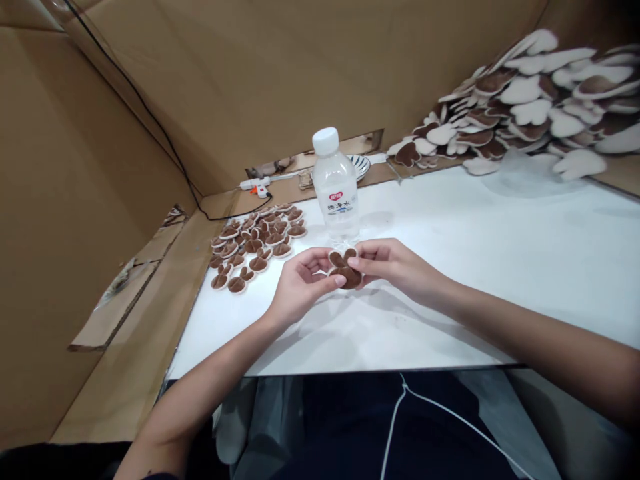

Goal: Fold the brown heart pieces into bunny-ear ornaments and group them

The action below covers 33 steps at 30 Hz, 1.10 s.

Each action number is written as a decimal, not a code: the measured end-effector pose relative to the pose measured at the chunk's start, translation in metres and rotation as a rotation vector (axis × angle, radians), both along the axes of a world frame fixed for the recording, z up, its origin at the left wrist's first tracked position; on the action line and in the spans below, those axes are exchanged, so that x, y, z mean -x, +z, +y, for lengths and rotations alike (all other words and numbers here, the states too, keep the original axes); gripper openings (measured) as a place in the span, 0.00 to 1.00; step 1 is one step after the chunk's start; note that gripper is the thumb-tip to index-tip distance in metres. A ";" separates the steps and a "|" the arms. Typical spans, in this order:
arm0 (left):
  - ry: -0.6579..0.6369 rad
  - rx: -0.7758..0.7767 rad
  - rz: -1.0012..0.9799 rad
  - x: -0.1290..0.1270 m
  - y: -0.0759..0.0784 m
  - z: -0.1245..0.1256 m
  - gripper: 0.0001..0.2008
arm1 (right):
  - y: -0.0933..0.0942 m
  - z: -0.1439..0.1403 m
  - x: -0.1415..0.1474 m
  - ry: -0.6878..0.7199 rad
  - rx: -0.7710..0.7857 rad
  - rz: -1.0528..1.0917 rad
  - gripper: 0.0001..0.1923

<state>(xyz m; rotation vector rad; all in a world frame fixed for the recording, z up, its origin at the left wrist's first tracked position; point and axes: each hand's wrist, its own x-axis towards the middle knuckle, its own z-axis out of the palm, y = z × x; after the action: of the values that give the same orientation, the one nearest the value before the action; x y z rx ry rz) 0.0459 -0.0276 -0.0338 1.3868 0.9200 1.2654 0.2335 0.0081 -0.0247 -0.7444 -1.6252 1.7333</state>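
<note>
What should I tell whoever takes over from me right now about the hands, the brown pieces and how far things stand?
Left hand: fingers closed on the brown bunny-ear piece, thumb on its lower edge.
Right hand: pinching the same piece from the other side, just above the white tabletop.
Small batch of brown pieces: laid out on the table's left end.
Large heap of bigger pieces: piled at the far right.
Water bottle: upright, capped, right behind the hands.
Glue gun: lying at the back left, cord attached.
Done: one small batch laid out. Left: the piece in hand; the heap looks untouched, as far as can be told.
</note>
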 end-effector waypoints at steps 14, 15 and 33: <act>0.047 0.026 -0.016 0.003 0.001 0.000 0.13 | 0.004 -0.004 0.000 0.053 0.050 -0.075 0.13; 0.035 0.034 -0.018 0.004 0.001 0.000 0.13 | 0.003 -0.003 0.000 0.058 0.048 -0.077 0.13; -0.304 0.207 -0.097 0.009 -0.001 0.005 0.14 | -0.006 0.000 -0.001 0.192 0.196 0.192 0.08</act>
<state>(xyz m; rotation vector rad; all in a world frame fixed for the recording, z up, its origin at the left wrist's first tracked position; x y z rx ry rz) 0.0366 -0.0222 -0.0346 1.2369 0.7205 0.9704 0.2342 0.0077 -0.0304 -0.5040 -1.4500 2.0556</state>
